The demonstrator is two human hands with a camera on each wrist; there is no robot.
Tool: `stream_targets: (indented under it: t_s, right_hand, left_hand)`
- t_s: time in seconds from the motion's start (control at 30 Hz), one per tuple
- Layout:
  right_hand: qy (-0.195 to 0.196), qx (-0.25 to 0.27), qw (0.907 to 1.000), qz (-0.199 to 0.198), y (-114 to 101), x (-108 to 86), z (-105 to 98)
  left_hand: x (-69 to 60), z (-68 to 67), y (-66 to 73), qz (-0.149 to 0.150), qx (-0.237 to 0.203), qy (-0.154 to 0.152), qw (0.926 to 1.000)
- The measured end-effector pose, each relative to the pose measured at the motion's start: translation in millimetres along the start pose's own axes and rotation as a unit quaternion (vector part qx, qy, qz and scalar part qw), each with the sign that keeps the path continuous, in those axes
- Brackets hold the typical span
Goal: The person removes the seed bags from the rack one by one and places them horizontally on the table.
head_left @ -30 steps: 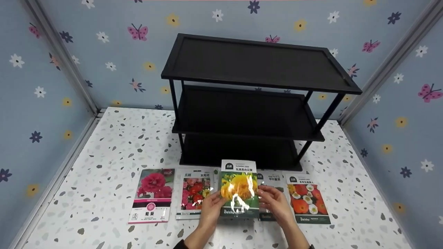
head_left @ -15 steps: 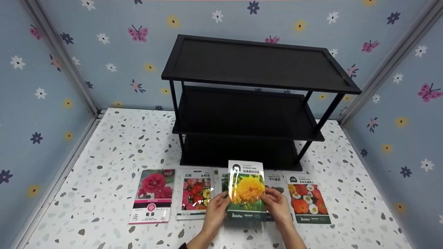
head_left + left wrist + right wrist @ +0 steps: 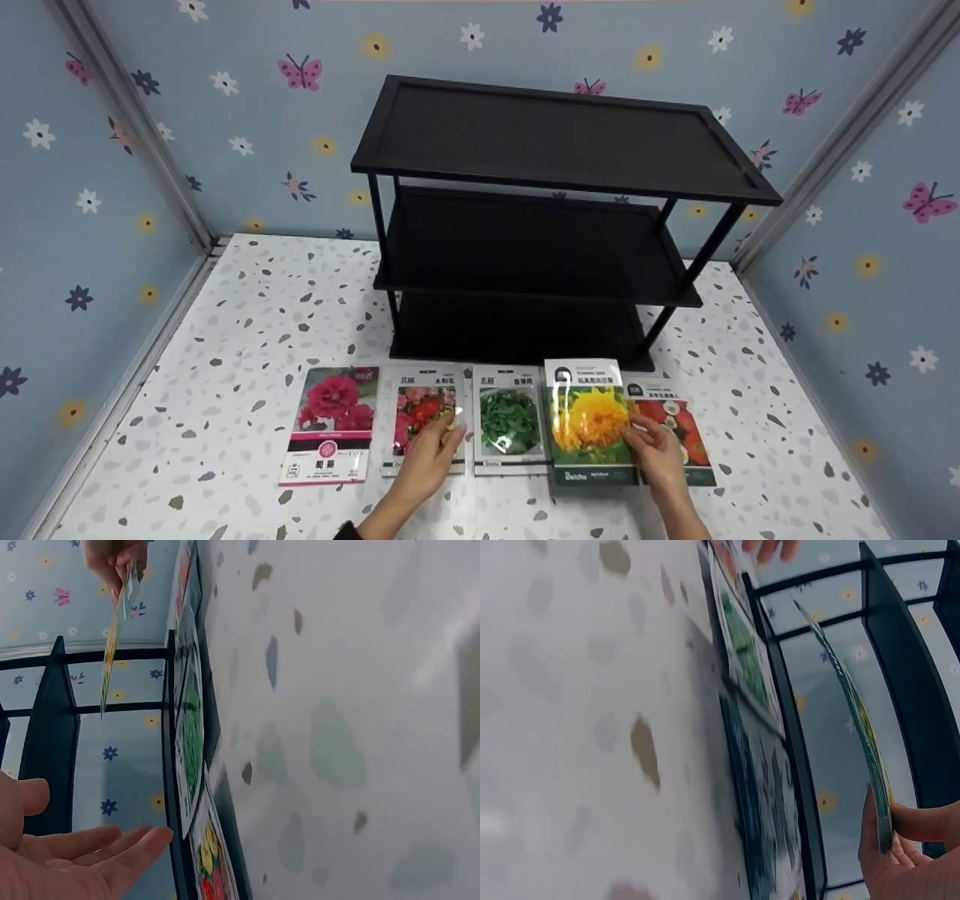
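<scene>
My right hand [image 3: 660, 454] pinches the right edge of a seed packet [image 3: 589, 427] with a yellow flower, held above the table. Seen edge-on in the right wrist view, the same packet [image 3: 855, 716] bends slightly between thumb and fingers. In the head view it hides a packet lying beneath and overlaps the left side of the orange-flower seed packet [image 3: 694, 435]. My left hand [image 3: 426, 459] is empty, its fingers extended over the red-and-pink-flower seed packet [image 3: 409, 420]. Between the hands lies a green-leaf seed packet [image 3: 510, 424].
A black three-tier shelf [image 3: 555, 139] stands behind the row of packets. At the row's left end lies a pink-flower seed packet [image 3: 330, 424]. Patterned walls [image 3: 247, 172] enclose the speckled white table [image 3: 210, 390] at the back and sides.
My left hand has let go of the yellow-flower packet and moved left. My right hand has carried that packet rightward, uncovering the green-leaf packet.
</scene>
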State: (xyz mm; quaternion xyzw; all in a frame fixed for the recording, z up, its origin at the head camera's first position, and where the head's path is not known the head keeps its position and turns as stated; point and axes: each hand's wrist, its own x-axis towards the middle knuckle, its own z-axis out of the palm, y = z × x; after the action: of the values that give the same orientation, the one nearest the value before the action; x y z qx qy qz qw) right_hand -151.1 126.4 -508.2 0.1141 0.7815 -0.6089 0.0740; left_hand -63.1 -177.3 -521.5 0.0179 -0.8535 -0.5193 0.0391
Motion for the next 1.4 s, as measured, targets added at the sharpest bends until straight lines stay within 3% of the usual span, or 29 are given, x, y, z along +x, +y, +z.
stream_targets:
  t_s: [0.17,0.4,0.7,0.9,1.07,1.4]
  right_hand:
    - [0.036,-0.045,0.9983,-0.005,3.0,11.6,-32.3]
    - [0.06,-0.084,0.9944,-0.023,6.8,25.6,-71.7]
    - [0.097,-0.154,0.9832,-0.011,12.6,47.8,-112.4]
    - [0.139,-0.184,0.9726,0.028,16.7,63.0,-136.8]
    - [0.161,-0.196,0.9658,0.054,19.7,77.7,-155.5]
    - [0.147,-0.224,0.9606,0.075,30.4,93.2,-174.4]
  left_hand:
    - [-0.2,-18.6,-10.3,0.009,0.071,0.023,0.9972]
    - [0.0,-46.5,-24.5,-0.016,0.128,0.0,0.9916]
    - [2.6,-69.5,-38.4,0.005,0.268,0.041,0.9625]
    - [4.9,-76.8,-42.1,0.005,0.303,0.057,0.9513]
    - [6.6,-80.4,-42.9,0.0,0.307,0.063,0.9497]
    - [4.5,-79.7,-45.4,0.005,0.326,0.063,0.9432]
